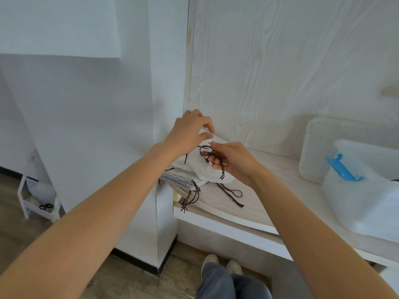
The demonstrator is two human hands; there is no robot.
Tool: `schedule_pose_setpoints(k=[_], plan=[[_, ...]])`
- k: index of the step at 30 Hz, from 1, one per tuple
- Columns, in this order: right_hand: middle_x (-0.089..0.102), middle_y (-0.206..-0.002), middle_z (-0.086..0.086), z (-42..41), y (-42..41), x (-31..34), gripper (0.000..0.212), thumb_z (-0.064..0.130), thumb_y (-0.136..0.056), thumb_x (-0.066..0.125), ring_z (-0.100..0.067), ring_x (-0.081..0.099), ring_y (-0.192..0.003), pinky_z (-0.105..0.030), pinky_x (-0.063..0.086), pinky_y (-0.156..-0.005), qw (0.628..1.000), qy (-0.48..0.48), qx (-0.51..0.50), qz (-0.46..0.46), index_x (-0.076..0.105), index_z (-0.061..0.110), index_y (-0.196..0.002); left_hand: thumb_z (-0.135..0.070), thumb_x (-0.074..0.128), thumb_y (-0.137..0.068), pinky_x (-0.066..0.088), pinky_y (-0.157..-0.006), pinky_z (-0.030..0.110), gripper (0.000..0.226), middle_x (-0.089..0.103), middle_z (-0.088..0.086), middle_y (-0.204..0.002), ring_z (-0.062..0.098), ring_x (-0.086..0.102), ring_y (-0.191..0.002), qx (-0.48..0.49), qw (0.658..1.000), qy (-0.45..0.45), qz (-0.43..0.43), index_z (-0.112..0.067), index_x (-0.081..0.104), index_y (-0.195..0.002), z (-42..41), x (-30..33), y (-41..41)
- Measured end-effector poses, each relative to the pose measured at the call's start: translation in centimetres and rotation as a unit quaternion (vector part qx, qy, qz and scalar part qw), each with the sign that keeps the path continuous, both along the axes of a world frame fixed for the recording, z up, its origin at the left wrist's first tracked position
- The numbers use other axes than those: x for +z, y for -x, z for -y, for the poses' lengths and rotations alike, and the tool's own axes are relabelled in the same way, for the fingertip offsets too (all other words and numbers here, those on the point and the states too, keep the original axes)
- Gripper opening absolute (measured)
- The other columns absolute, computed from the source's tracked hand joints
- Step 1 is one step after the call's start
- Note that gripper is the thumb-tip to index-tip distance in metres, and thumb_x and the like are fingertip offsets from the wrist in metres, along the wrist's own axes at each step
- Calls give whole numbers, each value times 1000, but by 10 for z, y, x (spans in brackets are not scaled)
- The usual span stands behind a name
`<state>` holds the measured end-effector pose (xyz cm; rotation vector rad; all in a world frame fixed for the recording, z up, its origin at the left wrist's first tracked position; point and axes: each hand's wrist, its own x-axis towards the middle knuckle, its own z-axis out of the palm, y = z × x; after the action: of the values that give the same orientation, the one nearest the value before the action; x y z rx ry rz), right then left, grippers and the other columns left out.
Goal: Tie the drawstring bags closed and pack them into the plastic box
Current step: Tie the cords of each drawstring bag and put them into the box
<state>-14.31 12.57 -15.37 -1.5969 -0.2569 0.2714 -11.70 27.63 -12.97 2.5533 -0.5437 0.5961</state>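
A white drawstring bag (203, 169) with dark brown cords is lifted off a stack of similar white bags (180, 176) at the left end of the pale wood shelf (254, 210). My left hand (190, 132) pinches the bag's top edge between thumb and fingers. My right hand (234, 161) grips the bag lower down, with the tangled brown drawstring (208, 153) caught in its curled fingers. Cord ends from the stacked bags (191, 198) hang over the shelf's front edge. The clear plastic box (367, 197) with a blue latch (342, 168) stands at the right.
The box's clear lid (317, 147) leans against the wood-grain back wall. A loose brown cord loop (233, 194) lies on the shelf. A white rack with black scissors (45, 206) stands on the floor at the left. My legs and shoes (222, 275) are below the shelf.
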Motion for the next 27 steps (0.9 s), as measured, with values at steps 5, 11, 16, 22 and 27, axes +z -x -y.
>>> schedule_pose_setpoints(k=[5,11,16,22,27], plan=[[60,-72,-9,2,-4,-2,25,18,-95,51,-9,47,-52,-17,45,-50,999,-40,-31,-15,66,0,-86,-34,65,-85,44,-65,10,17,68,-6,-78,2,63,-68,-61,977,164,-126,-17,64,-87,-4,-13,20],[54,-59,-1,2,-6,-5,26,20,-93,56,-7,44,-49,-16,42,-46,998,-18,-59,-5,68,-1,-85,-12,71,-80,46,-67,10,5,66,-11,-65,-5,61,-60,-59,976,186,-98,-15,68,-83,-11,-17,28],[55,-64,-2,1,-4,-3,28,21,-92,58,-6,47,-53,-14,45,-51,995,-87,-45,-22,65,-6,-95,-9,63,-87,54,-72,18,3,68,3,-77,10,69,-70,-44,946,292,-131,-11,66,-87,-13,-23,32],[59,-74,-7,2,1,-3,14,3,-92,52,-7,55,-58,-14,51,-59,991,-130,3,-34,65,-2,-87,2,49,-92,54,-71,14,17,66,5,-83,3,67,-67,-73,876,422,-222,-4,64,-98,-14,-30,43],[63,-62,-1,-3,5,-2,13,4,-89,57,-12,52,-60,-20,42,-58,998,-58,-14,16,67,4,-80,-3,51,-91,47,-61,14,12,67,4,-78,9,66,-68,-73,861,446,-233,-8,60,-86,-6,-25,47]])
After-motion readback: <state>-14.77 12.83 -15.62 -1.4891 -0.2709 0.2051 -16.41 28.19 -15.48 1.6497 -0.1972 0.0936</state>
